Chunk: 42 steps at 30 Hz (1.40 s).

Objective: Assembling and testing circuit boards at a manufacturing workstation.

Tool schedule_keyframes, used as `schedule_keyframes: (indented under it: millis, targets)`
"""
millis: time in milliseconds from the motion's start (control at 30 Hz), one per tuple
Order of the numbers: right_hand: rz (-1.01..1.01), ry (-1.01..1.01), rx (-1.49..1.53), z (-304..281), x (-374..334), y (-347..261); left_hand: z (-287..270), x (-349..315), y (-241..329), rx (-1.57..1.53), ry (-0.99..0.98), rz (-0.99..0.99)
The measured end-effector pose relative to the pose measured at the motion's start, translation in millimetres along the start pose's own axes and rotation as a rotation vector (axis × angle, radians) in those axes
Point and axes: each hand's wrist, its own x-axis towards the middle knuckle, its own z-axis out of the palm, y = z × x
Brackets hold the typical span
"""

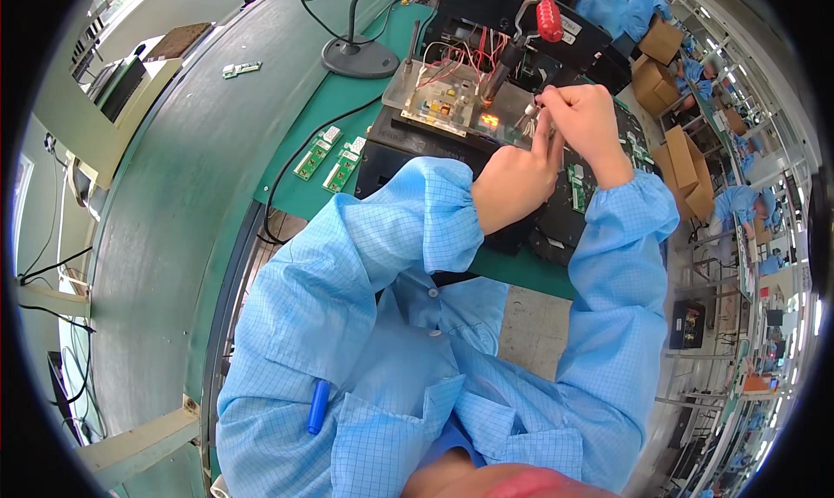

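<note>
My right hand (591, 124) is closed in a pinch over the right end of a test fixture (395, 94). What lies between its fingertips is too small to make out. My left hand (519, 178) reaches in just below, two fingers stretched up to the right hand's fingers and the others curled; nothing shows in it. Small pale cylindrical parts (527, 116) stand beside the fingertips. On the fixture are a circuit board (439, 98) with red and white wires and a glowing orange digit display (489, 121). Above it rises a toggle clamp with a red handle (548, 20).
Small green circuit boards (316, 154) lie on the green mat left of the fixture; another board (577, 188) lies on the black surface at right. A round black stand base (359, 57) with a cable is farther back. Cardboard boxes (686, 172) and other people are at right.
</note>
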Motion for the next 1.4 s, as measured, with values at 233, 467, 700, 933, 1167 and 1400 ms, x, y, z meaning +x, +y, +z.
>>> schedule_keyframes:
  millis: [233,467,700,933,1167,1400]
  targets:
    - [0.034,-0.002,0.025,-1,0,3,-4,-1,0,-0.055,-0.043,-0.014]
    - [0.017,0.03,0.138,3,3,10,-4,0,-2,-0.043,-0.068,0.011]
    - [0.0,0.009,0.074,4,3,10,-1,1,-2,-0.051,-0.094,0.004]
    - [-0.034,-0.003,0.056,10,5,16,2,2,-3,-0.053,-0.047,0.016]
    - [0.052,-0.013,0.112,12,3,10,-3,3,-3,-0.089,-0.022,0.0]
    - [-0.184,0.419,0.113,-22,13,-27,-16,-12,-4,-0.369,0.072,0.184]
